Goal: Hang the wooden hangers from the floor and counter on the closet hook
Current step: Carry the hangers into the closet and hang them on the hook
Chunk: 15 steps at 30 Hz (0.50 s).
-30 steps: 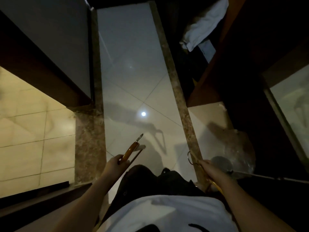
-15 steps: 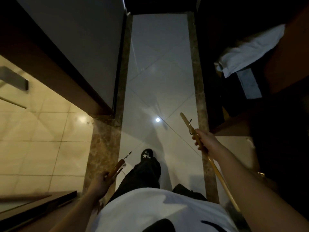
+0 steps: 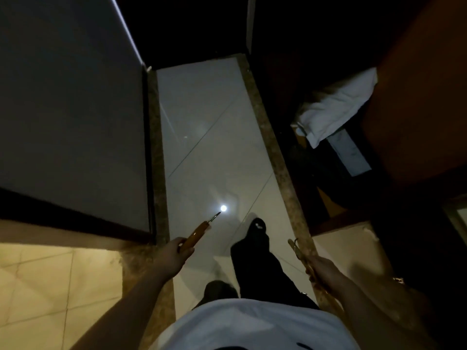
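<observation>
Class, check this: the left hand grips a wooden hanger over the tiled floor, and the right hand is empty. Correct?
The head view shows the right hand gripping a second wooden hanger, not empty. The left hand grips the first wooden hanger over the tiled floor.

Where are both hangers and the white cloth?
left-hand hanger (image 3: 197, 234), head view, wood just below the metal hook.
right-hand hanger (image 3: 296, 249), head view, wooden end beside its hook.
white cloth (image 3: 336, 107), head view, middle of the fold.

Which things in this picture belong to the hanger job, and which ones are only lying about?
Belongs to the job:
left wooden hanger, gripped by the left hand
right wooden hanger, gripped by the right hand

Just lying about:
white cloth
pale flat piece beside it
</observation>
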Tool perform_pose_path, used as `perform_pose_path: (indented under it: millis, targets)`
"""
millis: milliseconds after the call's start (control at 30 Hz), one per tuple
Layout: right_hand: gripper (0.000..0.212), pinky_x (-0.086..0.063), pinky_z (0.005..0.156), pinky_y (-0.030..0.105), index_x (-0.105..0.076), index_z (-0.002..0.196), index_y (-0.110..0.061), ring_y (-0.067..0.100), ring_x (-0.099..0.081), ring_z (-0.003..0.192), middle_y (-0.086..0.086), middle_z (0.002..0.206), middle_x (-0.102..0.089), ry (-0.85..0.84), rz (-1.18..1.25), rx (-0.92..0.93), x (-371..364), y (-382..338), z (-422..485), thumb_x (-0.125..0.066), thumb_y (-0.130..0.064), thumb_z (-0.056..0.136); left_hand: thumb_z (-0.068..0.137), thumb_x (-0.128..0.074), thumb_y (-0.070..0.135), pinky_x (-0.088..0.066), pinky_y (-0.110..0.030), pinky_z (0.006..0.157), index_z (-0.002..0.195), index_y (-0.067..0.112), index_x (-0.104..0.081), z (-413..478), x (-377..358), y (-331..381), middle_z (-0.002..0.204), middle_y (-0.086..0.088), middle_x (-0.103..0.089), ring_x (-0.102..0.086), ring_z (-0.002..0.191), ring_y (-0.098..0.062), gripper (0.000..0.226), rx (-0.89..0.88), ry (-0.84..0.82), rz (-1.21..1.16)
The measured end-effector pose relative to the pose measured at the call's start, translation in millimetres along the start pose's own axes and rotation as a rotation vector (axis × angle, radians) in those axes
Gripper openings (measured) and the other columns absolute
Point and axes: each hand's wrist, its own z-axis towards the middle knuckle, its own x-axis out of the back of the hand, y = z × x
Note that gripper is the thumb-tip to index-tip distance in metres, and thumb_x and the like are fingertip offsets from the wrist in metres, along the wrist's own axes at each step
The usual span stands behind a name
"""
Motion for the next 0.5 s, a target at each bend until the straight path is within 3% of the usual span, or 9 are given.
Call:
perform_pose_path:
  millis: [167,267,333,400,500]
  targets:
    - [0.039,-0.036,0.061,0.028,-0.056,0.111,0.001,0.022,-0.047,0.07,0.012,0.086,-0.054,0.002,0.007,-0.016,25,-55,50,-0.044,-0.032,0.095,0.091,-0.055,0.025,-0.054,-0.042,0.081,0.116,0.014,-0.053,67,12,73,0.098,-0.011,-0.064,-0.064,0.088,-0.027,0.027,-0.048,-0.034,-0.033]
    - [0.039,-0.039,0.063,0.029,-0.053,0.118,-0.004,0.024,-0.049,0.078,0.012,0.094,-0.055,-0.031,0.014,0.009,44,-117,72,-0.045,-0.034,0.095,0.09,-0.057,0.027,-0.054,-0.042,0.08,0.115,0.016,-0.054,100,23,103,0.095,-0.01,-0.065,-0.064,0.085,-0.026,0.027,-0.043,-0.055,0.019]
    - [0.04,-0.048,0.077,0.035,-0.053,0.121,-0.007,0.03,-0.057,0.092,0.015,0.105,-0.06,-0.057,0.017,0.043,55,-164,83,-0.045,-0.037,0.095,0.09,-0.058,0.027,-0.053,-0.038,0.075,0.113,0.019,-0.054,116,30,119,0.091,-0.009,-0.066,-0.065,0.083,-0.025,0.025,-0.005,-0.062,0.025]
    - [0.044,-0.045,0.099,0.046,-0.052,0.123,-0.007,0.037,-0.055,0.111,0.017,0.119,-0.058,-0.066,0.014,0.101,67,-212,98,-0.046,-0.039,0.093,0.09,-0.057,0.026,-0.052,-0.034,0.068,0.11,0.019,-0.053,132,35,133,0.086,-0.01,-0.066,-0.064,0.076,-0.025,0.021,0.025,-0.06,0.013]
    - [0.032,-0.045,0.098,0.044,-0.057,0.114,-0.018,0.034,-0.056,0.11,0.015,0.113,-0.06,-0.08,0.013,0.191,81,-278,106,-0.048,-0.039,0.091,0.09,-0.058,0.022,-0.051,-0.034,0.066,0.105,0.018,-0.054,154,48,146,0.081,-0.01,-0.064,-0.061,0.071,-0.024,0.016,0.063,-0.04,-0.01]
